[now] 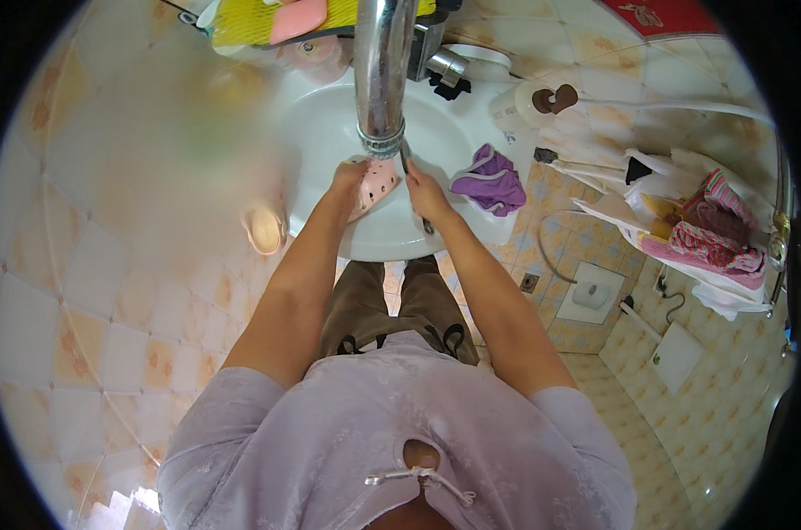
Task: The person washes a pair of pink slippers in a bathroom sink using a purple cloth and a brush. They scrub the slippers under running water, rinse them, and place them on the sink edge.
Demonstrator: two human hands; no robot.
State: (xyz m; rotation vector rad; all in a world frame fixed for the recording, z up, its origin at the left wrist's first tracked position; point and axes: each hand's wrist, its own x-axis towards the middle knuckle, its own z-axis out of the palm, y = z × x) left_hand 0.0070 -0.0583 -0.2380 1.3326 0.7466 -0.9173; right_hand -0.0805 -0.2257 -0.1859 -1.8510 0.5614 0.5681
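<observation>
A pink clog [378, 184] with holes in its upper is held low over the white sink basin [316, 146]. The fingers of my left hand [351, 177] are closed on its side. My right hand [425, 196] grips a slim, dark-handled tool [428, 226], close to the clog's right side. Its far end is behind the faucet, so I cannot make out its head. The chrome faucet [383, 79] comes down from above and covers part of the clog. A second pink clog [263, 231] rests on the left edge of the sink.
A crumpled purple cloth [493, 181] lies on the sink's right rim. Behind the basin are a pink soap bar [299, 19] on a yellow mesh pad [237, 22] and a white pump bottle [528, 104]. Towels [718, 234] hang at the right. A blurry patch hides part of the left side.
</observation>
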